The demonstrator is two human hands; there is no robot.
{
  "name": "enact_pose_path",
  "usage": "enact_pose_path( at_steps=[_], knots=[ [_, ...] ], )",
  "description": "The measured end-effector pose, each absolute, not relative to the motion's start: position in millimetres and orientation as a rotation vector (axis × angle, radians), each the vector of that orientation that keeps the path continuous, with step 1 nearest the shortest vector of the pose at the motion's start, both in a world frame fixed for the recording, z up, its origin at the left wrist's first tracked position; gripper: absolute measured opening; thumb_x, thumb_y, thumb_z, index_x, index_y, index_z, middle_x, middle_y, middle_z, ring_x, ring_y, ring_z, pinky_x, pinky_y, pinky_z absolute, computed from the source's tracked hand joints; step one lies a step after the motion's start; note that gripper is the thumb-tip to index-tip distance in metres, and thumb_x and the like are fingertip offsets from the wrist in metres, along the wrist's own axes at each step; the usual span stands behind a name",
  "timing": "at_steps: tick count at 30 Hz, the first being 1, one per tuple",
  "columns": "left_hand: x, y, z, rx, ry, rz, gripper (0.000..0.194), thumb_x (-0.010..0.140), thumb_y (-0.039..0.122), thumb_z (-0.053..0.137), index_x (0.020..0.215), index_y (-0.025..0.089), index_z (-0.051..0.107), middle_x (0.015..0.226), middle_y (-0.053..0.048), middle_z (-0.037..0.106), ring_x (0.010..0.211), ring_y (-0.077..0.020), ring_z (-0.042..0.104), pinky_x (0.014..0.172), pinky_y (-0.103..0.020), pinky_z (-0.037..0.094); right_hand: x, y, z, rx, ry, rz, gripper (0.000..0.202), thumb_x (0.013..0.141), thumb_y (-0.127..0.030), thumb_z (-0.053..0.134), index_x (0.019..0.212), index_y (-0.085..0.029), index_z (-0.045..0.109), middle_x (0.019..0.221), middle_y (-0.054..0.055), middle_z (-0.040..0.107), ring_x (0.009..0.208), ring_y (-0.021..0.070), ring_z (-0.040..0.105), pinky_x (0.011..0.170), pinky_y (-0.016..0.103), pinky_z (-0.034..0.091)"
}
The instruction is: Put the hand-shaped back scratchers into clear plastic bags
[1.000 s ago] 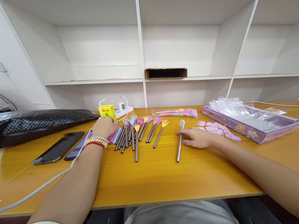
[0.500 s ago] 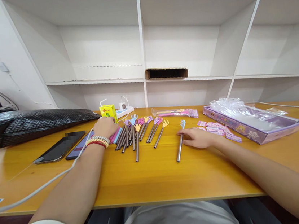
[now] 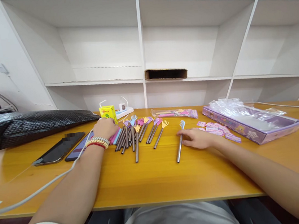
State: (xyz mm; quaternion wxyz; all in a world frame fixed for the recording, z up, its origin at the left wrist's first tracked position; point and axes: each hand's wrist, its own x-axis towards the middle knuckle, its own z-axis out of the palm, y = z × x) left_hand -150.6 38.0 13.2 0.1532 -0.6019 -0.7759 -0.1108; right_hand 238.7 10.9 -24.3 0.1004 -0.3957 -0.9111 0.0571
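My right hand (image 3: 196, 138) grips a back scratcher (image 3: 179, 147) with a light blue claw head and a metal rod. The scratcher points its head away from me, and its rod end is low over the table. My left hand (image 3: 104, 128) rests, back up, beside pink and blue handle-like pieces (image 3: 115, 136), in front of a yellow drink carton (image 3: 108, 111). Its fingers are hidden, so I cannot see what it holds. Between the hands, several more back scratchers (image 3: 135, 142) with coloured claw heads lie in a loose pile on the table (image 3: 160, 183).
Two phones (image 3: 58, 148) and a black plastic parcel (image 3: 31, 124) are at the left, with a white cable (image 3: 51, 180) crossing. A power strip (image 3: 124, 112) and a packaged set (image 3: 175, 113) lie behind. Right are pink cards (image 3: 217, 128) and a purple box (image 3: 250, 134) holding clear bags.
Both hands and the back scratcher stay almost where they were. Only a very slight shift of the whole view shows.
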Motion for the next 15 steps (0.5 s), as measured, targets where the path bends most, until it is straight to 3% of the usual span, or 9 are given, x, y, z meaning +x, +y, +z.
enact_pose_path(
  at_steps=[15],
  knots=[
    [-151.1,39.0,11.6,-1.712,-2.193,-0.331,0.037,0.072,0.036,0.045,0.092,0.014,0.067,0.098,-0.018,0.064,0.091,-0.0317,0.057,0.069,-0.035,0.044,238.9,11.2,-24.7,-1.162,-2.69,0.164,0.041,0.084,-0.034,0.045,0.123,-0.022,0.049,0.112,0.007,0.062,0.102,0.0224,0.057,0.087,0.033,0.042]
  ],
)
